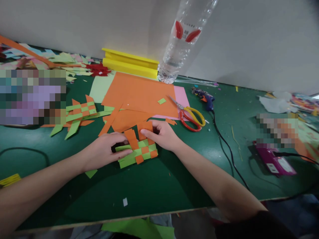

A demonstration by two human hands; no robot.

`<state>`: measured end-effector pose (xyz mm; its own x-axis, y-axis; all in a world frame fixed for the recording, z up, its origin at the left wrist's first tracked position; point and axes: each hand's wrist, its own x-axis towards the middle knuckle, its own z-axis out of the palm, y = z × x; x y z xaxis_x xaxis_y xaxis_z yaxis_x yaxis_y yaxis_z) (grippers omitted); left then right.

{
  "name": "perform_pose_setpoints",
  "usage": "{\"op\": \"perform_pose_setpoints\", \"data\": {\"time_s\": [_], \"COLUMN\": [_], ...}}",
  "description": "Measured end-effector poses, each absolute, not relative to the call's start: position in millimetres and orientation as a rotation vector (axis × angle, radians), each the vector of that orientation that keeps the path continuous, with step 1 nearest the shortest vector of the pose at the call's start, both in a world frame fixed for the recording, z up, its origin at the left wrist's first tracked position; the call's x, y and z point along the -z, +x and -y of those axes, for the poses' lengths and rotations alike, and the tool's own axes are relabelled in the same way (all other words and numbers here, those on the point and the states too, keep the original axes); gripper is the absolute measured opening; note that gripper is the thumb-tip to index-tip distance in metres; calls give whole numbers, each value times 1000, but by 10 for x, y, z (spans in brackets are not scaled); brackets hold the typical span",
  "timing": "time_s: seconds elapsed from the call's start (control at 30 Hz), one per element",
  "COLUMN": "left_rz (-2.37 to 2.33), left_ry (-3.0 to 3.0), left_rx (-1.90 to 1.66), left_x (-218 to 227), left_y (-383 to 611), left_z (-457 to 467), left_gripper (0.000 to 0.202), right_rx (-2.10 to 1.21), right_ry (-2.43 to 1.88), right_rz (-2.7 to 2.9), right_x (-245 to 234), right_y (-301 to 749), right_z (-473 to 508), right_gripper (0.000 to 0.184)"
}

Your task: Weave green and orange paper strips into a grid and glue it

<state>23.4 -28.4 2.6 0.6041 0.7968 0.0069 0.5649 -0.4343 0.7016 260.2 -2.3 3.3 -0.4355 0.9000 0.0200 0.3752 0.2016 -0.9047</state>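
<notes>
Green and orange paper strips are interlaced in a checkered paper weave (141, 152) above the green table. My left hand (112, 147) grips the weave's left side, its thumb lying over the green strips. At the upper right, my right hand (160, 132) pinches an upright orange strip (145, 127) of the weave between thumb and fingers. Another orange strip (131, 137) sticks up between the hands. Just behind them lie cut orange paper (129, 119) and an orange sheet (139, 89). A similar woven paper piece (81, 111) with pointed strip ends rests to the left.
Scissors (190, 116) lie right of the sheets, near a glue gun (205, 98) with a black cord. A water bottle (180, 43) and a yellow folded piece (129, 63) stand by the wall. Paper scraps (72, 59) pile up back left; a purple power strip (275, 161) sits right.
</notes>
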Motion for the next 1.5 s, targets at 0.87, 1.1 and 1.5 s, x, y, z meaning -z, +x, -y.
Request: {"op": "perform_pose_setpoints", "data": {"time_s": [0.87,1.1,1.5], "left_rz": [-1344,-1490,-1598], "left_ry": [1826,1792,1701], "left_rx": [-858,-805,-882], "left_x": [-185,-166,-194], "left_y": [217,181,191], "left_z": [181,181,196], "left_gripper": [44,46,41], "right_rx": [-1276,-1221,-1265], "right_ry": [-1206,-1244,-1220], "right_rz": [1490,1503,1464], "right_x": [57,29,34], "right_y": [2612,2615,2611], "right_z": [-44,-43,-43], "right_gripper": [42,55,53]}}
